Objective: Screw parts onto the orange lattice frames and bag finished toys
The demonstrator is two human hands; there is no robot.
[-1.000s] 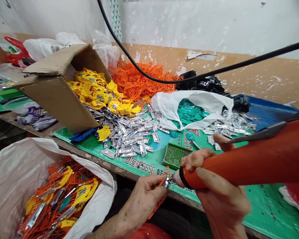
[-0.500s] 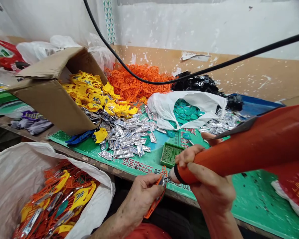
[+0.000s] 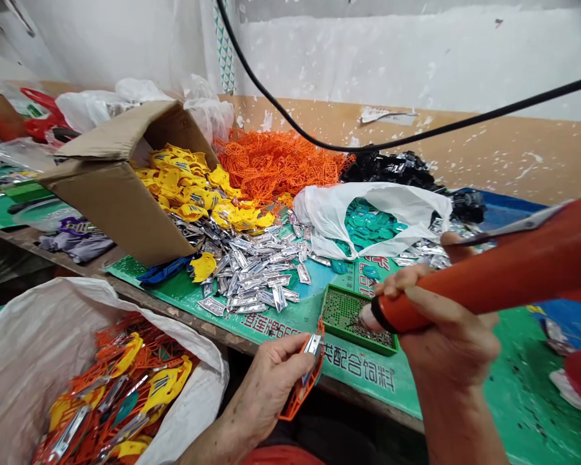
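Hands (image 3: 278, 378) gripping orange frame (image 3: 305, 392) left, red tool (image 3: 494, 278) right, green tray (image 3: 356, 340) under tip, cardboard box (image 3: 121, 206), hanging cable (image 3: 484, 118)

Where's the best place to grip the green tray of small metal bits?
Probably the left wall of the green tray, coming from its left: the raised rim offers a pinch edge, while the orange tool in the right hand reaches over the opposite end.

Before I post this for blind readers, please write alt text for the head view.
The right hand holds an orange electric screwdriver, its nose at a green tray of tiny metal pieces; the left hand pinches an orange frame and silver plate. Behind: heaped yellow parts.
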